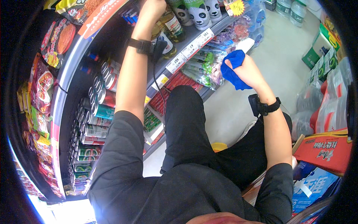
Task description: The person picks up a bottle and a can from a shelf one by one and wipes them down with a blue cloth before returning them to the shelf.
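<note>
My left hand [153,9] reaches over a shelf at the top of the view. Its fingers run past the upper edge, so what they hold, if anything, is hidden. Close by it stand glass bottles of amber liquid [173,26], with labels round them. Next to these are green-and-white containers with panda faces [200,16]. My right hand [248,71] is closed round a crumpled blue cloth [235,71], held out over the floor, beside hanging bags of wrapped goods [207,65]. Both wrists wear black straps with small devices.
Rows of cans [97,112] fill the shelf at left, behind a curved shelf edge [61,97] hung with snack packets [41,86]. Price labels [194,46] line the front rail. At right, a red box [326,149], plastic-wrapped bottles [332,99] and a green carton [317,48] stand on the floor.
</note>
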`<state>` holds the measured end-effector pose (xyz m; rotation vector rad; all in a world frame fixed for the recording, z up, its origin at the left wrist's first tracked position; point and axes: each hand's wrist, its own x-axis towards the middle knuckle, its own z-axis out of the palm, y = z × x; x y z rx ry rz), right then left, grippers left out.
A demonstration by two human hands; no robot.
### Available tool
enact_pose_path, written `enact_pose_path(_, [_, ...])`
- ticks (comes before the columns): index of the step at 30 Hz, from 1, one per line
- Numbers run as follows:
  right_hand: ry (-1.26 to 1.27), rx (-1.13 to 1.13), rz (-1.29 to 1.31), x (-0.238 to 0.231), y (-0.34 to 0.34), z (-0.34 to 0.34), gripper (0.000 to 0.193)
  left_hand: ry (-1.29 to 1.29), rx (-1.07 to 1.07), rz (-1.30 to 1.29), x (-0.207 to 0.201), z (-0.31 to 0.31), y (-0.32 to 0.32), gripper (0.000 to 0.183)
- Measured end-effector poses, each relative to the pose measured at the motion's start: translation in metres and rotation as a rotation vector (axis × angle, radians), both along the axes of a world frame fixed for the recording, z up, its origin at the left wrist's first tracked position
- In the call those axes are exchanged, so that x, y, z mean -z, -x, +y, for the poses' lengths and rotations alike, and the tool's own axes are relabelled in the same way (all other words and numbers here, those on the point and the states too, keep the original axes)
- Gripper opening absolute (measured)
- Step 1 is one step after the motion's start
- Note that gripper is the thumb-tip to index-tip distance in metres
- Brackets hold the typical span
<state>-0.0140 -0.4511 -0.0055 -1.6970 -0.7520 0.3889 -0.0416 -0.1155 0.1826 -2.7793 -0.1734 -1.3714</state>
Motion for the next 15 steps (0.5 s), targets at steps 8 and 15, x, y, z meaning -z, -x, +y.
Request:
enact_pose_path(8, [-0.012,-0.016,-0.031,-0.004,0.006,0.0,0.028,-0.015,-0.405,0.196,-0.031,-0.009,-0.006,0.038])
enact_pose_path(15, [0.048,-0.002,-0.023,-0.006,0.003,-0.001,0.027,0.038,-0.14,-0.001,-0.017,-0.009,0.002,0.019])
